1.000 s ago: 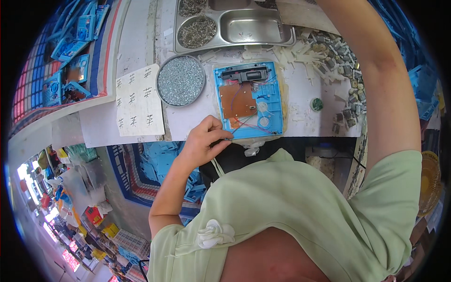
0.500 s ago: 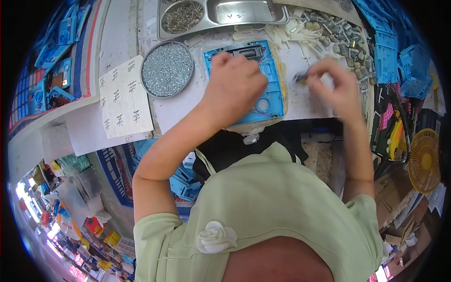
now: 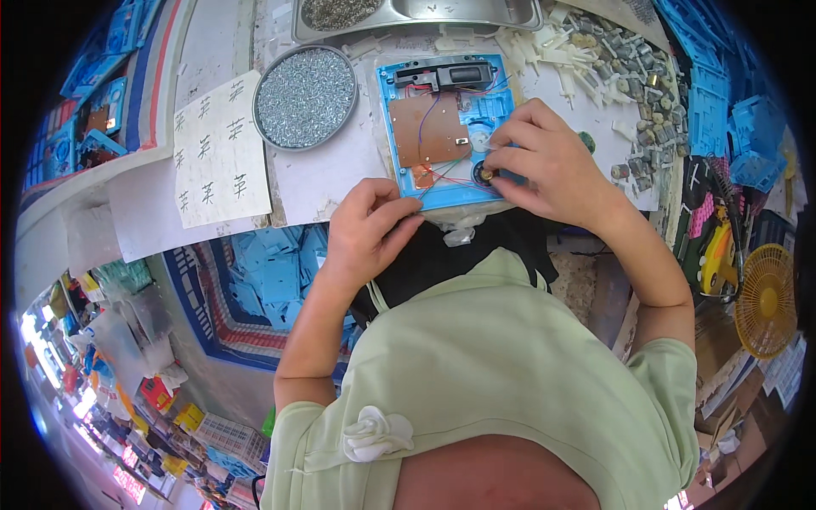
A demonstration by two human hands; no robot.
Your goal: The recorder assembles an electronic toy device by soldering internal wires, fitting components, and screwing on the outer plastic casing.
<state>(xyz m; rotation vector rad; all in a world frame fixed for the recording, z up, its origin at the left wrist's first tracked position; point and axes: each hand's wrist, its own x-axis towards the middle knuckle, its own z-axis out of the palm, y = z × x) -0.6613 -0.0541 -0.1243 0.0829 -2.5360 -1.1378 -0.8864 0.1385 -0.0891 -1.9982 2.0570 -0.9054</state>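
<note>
A blue plastic casing (image 3: 446, 199) lies on the bench in front of me. It carries a brown circuit board (image 3: 427, 127), a black speaker-like bar (image 3: 448, 76) along its far side and thin red, blue and green wires. My left hand (image 3: 367, 223) is closed at the near left corner, its fingertips on the casing's edge beside the wires. Over the right side of the casing, my right hand (image 3: 544, 161) pinches a small dark round part with a brassy centre (image 3: 484, 174), probably a little motor. Its fingers hide some of that part.
A round dish of small silvery screws (image 3: 306, 98) stands left of the casing, near a sheet with handwriting (image 3: 219, 153). Beyond is a metal tray (image 3: 463, 13). Small motors (image 3: 650, 106) and white plastic pieces (image 3: 569, 72) lie at the right. Blue casings (image 3: 276, 272) fill a bag below.
My left hand has drawn back from over the board to the casing's near left corner. My right hand has come leftward onto the casing with the dark part.
</note>
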